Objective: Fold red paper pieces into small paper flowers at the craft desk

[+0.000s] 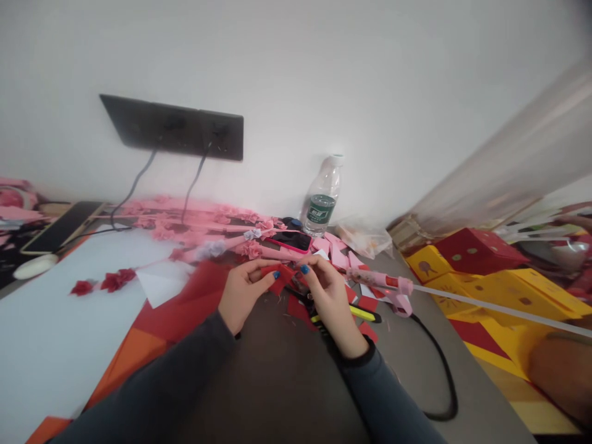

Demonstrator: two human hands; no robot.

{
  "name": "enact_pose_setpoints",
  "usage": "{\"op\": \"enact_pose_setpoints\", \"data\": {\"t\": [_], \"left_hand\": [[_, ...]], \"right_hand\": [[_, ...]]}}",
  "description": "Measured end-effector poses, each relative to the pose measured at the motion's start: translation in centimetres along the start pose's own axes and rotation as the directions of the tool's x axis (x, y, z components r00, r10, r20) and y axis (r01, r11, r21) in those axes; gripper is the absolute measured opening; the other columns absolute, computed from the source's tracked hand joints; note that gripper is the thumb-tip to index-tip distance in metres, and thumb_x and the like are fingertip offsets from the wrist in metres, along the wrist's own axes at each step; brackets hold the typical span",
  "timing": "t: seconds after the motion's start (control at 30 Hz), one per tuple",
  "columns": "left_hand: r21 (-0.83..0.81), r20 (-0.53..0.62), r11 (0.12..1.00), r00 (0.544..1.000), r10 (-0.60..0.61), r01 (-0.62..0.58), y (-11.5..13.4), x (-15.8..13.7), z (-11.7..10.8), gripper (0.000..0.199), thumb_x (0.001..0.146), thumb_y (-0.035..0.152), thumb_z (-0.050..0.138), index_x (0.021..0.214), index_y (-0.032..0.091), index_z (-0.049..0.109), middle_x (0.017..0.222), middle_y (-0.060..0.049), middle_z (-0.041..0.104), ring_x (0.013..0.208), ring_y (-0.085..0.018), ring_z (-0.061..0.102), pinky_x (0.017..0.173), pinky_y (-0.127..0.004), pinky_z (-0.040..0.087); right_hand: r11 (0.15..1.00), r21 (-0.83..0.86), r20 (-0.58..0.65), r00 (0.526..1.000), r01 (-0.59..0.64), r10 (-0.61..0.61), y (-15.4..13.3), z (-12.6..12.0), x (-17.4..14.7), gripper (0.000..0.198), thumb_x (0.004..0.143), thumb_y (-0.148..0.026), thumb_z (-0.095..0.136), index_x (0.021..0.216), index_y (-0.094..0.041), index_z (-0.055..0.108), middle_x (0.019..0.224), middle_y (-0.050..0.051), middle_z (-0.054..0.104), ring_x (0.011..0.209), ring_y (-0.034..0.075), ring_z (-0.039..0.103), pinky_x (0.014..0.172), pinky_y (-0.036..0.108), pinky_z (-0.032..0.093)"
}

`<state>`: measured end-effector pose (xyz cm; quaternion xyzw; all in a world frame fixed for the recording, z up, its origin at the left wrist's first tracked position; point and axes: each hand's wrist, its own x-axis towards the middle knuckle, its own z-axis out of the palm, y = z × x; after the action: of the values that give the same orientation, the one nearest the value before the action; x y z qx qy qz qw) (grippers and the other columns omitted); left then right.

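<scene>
Dark sleeves come in low over the bare front of the bench. Past them, left hand and right hand face each other, fingertips close. Key relation: small red paper sits in the gap between them, off the right side of the left grip and the left side of the right one, raised over the bench. Long axis looks roughly left-right, tilted a bit; folds too small to read. Left hand has more of it. Left grip: thumb and index pressed together, pinching the paper. Right grip: thumb and finger drawn in at the paper's right end; contact hidden, can't tell if pinching. Yellow-black cutter passes under the right wrist; pink glue gun lies right of that hand. Beyond: phone, pink paper flowers, then bottle by the wall.
</scene>
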<state>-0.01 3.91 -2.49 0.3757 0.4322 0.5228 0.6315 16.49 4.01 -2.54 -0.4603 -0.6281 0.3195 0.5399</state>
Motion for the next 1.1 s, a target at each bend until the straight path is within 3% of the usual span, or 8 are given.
{"op": "enact_pose_setpoints", "data": {"t": [0.17, 0.47, 0.73, 0.97, 1.1], "left_hand": [[0.052, 0.043, 0.998, 0.998, 0.036, -0.038, 0.00, -0.03, 0.04, 0.032, 0.069, 0.031, 0.080, 0.095, 0.013, 0.074, 0.084, -0.008, 0.079, 0.077, -0.018, 0.072, 0.066, -0.023, 0.056], [0.314, 0.076, 0.919, 0.971, 0.226, -0.238, 0.00, 0.21, -0.31, 0.014, 0.075, 0.029, 0.073, 0.080, 0.016, 0.075, 0.081, -0.005, 0.075, 0.077, -0.017, 0.067, 0.070, -0.024, 0.052], [0.262, 0.052, 0.955, 0.990, 0.131, -0.140, 0.08, 0.18, -0.25, 0.020, 0.075, 0.033, 0.073, 0.079, 0.014, 0.075, 0.077, -0.005, 0.074, 0.069, -0.016, 0.063, 0.065, -0.025, 0.050], [0.224, 0.047, 0.967, 0.993, 0.111, -0.119, 0.10, 0.08, -0.15, 0.021, 0.077, 0.035, 0.071, 0.084, 0.015, 0.075, 0.082, -0.007, 0.074, 0.072, -0.017, 0.064, 0.063, -0.026, 0.051], [0.252, 0.065, 0.957, 0.990, 0.128, -0.140, 0.18, 0.06, -0.21, 0.018, 0.077, 0.032, 0.071, 0.085, 0.016, 0.073, 0.085, -0.006, 0.074, 0.078, -0.018, 0.066, 0.070, -0.028, 0.053]], "right_hand": [[0.996, -0.049, 0.128, 0.988, -0.079, 0.085, 0.05, -0.01, 0.16, 0.020, 0.088, -0.035, 0.058, 0.075, -0.019, 0.060, 0.069, 0.001, 0.062, 0.063, 0.016, 0.056, 0.060, 0.026, 0.043], [0.994, -0.103, 0.176, 0.984, 0.036, -0.017, -0.60, -0.05, 0.19, 0.018, 0.088, -0.027, 0.055, 0.072, -0.020, 0.057, 0.071, 0.001, 0.060, 0.066, 0.016, 0.054, 0.063, 0.027, 0.043], [0.997, -0.059, 0.240, 0.969, -0.054, 0.067, -0.35, -0.05, 0.22, 0.016, 0.087, -0.032, 0.058, 0.077, -0.020, 0.057, 0.069, 0.000, 0.056, 0.062, 0.015, 0.050, 0.059, 0.026, 0.040], [0.989, -0.004, 0.292, 0.945, -0.150, 0.145, -0.07, 0.00, 0.16, 0.024, 0.086, -0.042, 0.061, 0.080, -0.019, 0.058, 0.066, -0.002, 0.054, 0.059, 0.014, 0.049, 0.056, 0.025, 0.038], [0.986, -0.001, 0.291, 0.943, -0.166, 0.159, -0.15, -0.20, 0.29, 0.026, 0.087, -0.043, 0.059, 0.078, -0.019, 0.057, 0.064, -0.002, 0.051, 0.058, 0.013, 0.046, 0.055, 0.026, 0.037]]}}
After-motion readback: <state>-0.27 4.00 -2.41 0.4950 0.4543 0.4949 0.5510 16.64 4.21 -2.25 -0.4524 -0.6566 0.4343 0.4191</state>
